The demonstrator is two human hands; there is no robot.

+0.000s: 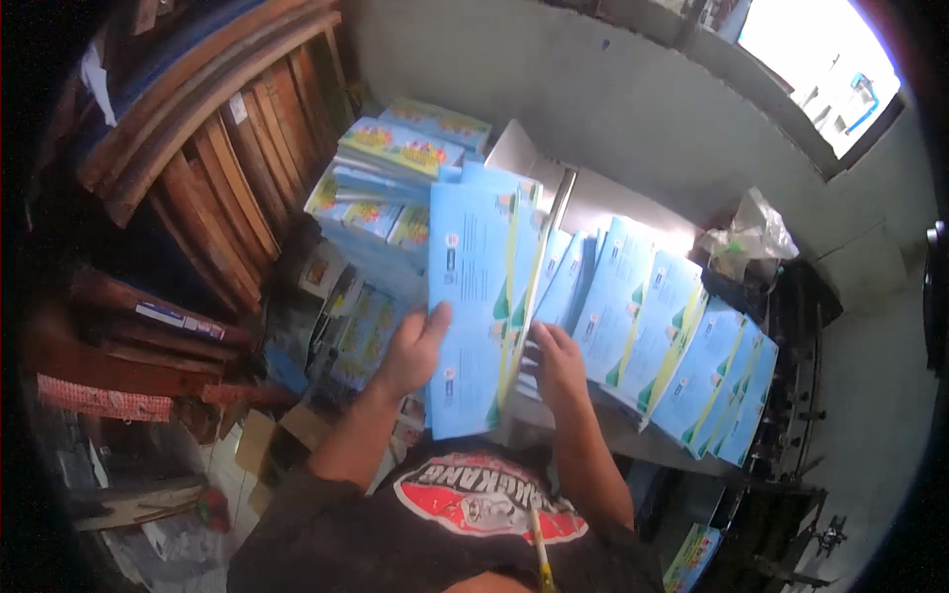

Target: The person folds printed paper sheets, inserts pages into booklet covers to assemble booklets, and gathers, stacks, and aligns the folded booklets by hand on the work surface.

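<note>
My left hand (413, 348) grips the left edge of a bundle of light blue printed sheets (463, 296), its thumb lying on the top face. The bundle stands lengthwise before my chest, with green and yellow printing down its right side. At the opposite edge, my right hand (560, 368) is closed, fingers curled at the sheets' border; some of its fingertips are hidden. Right of that hand, more blue sheets (618, 306) lie fanned in overlapping bundles across a table. Just beyond my hands a narrow metal bar (563, 203) rises beside the held bundle.
Stacked blue printed bundles (400, 148) stand at the back left. Wooden boards (213, 188) lean along the left side. A clear plastic bag (756, 232) sits at the far right of the table, by dark metal machinery (791, 395). A grey wall (633, 109) closes the back.
</note>
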